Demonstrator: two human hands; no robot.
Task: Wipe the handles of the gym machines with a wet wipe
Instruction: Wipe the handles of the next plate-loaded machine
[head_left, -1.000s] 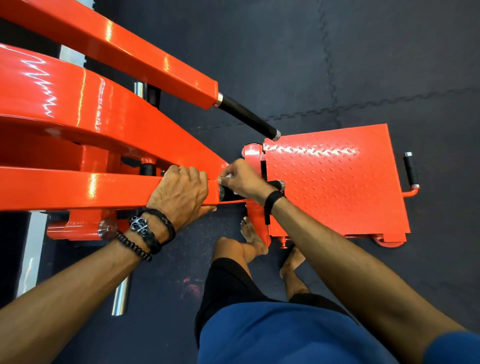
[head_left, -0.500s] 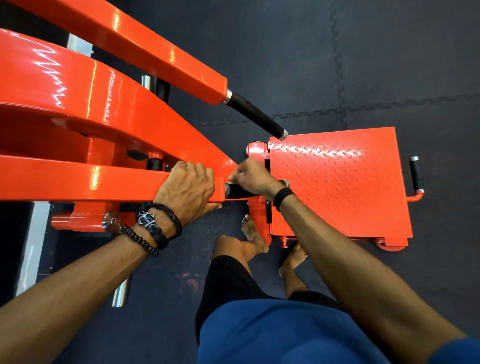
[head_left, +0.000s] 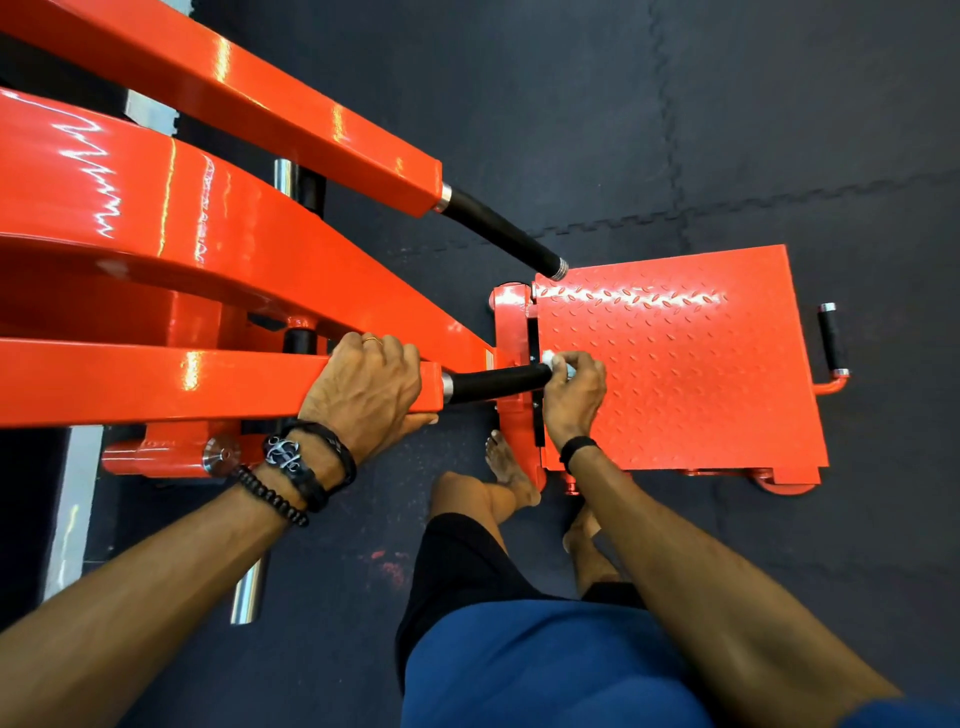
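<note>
Head view, looking down. My left hand (head_left: 366, 392) is wrapped over the end of the near orange lever arm (head_left: 156, 382), fingers curled across its top, thumb beneath. Bracelets (head_left: 296, 467) sit on that wrist.

My right hand (head_left: 571, 395) is clenched round a white wet wipe (head_left: 558, 361), pressed against the far tip of the near black handle (head_left: 493, 383). Only a small scrap of the wipe shows between my fingers. The grip between my two hands is bare.

The second black handle (head_left: 501, 234) juts from the upper orange arm (head_left: 234, 109), untouched, its tip above the corner of the orange checker-plate footplate (head_left: 701, 364). A small black handle (head_left: 831, 340) stands off the footplate's far edge.

My bare feet (head_left: 511, 470) rest on the dark rubber floor mats (head_left: 779, 130) beside the footplate.
</note>
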